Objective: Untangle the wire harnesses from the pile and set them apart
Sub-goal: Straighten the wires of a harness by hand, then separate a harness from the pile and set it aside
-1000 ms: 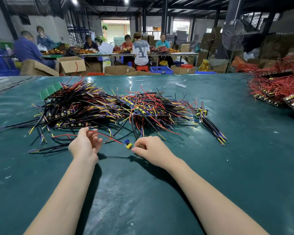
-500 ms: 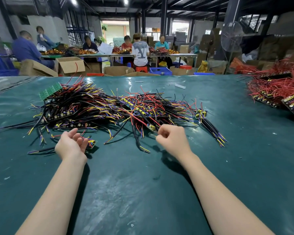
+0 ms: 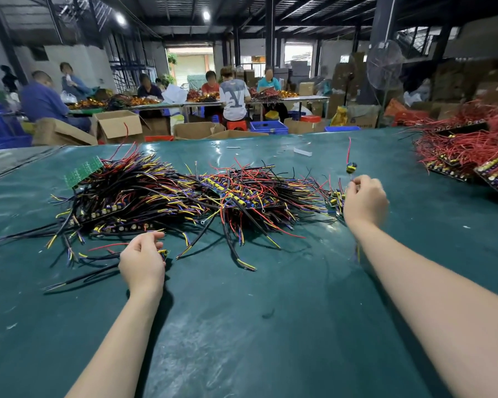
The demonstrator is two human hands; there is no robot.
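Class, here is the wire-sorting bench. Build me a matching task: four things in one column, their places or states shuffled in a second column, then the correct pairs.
Column one:
1. green circuit board
2. red wire heap
3. left hand
4. right hand

Column two:
A. at the far right of the table
B. raised, pinching a harness piece with a red wire standing up from it
C. on the left top of the mixed wire pile
D. at the pile's near edge, holding a yellow part

Pairs: 1-C; 2-A; 3-D; 4-B.
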